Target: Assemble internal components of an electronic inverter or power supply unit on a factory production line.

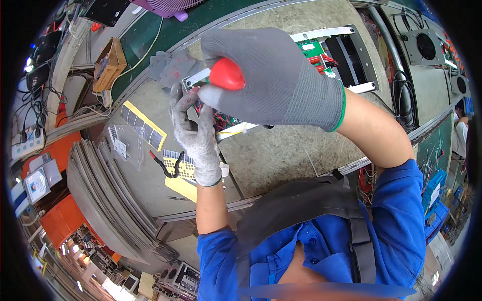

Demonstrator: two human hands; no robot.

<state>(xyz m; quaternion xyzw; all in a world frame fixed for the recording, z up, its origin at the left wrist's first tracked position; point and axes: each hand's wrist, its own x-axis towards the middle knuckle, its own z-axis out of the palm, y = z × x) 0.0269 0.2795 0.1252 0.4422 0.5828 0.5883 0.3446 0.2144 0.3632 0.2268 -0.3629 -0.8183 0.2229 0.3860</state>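
My right hand (271, 75), in a grey glove with a green cuff, is closed in a fist around a red-handled screwdriver (227, 74). Only the rounded red handle shows; its shaft is hidden. Below and left of it, my left hand (197, 133), in a pale, stained glove, has its fingers bent around something small at the left end of a metal-framed electronic unit (233, 131). What the fingertips hold is hidden. Red and dark wires run inside the unit. Its right end, beyond my right hand, shows a green circuit board (310, 48) and black parts.
Left of my hands lie a yellow-edged label sheet (144, 125), a dotted yellow sheet (182, 164) and a black cable (170, 173). Grey cloth (173, 67) lies behind. A cardboard box (109, 65), a purple fan (168, 6) and a metal post (389, 40) stand around the bench.
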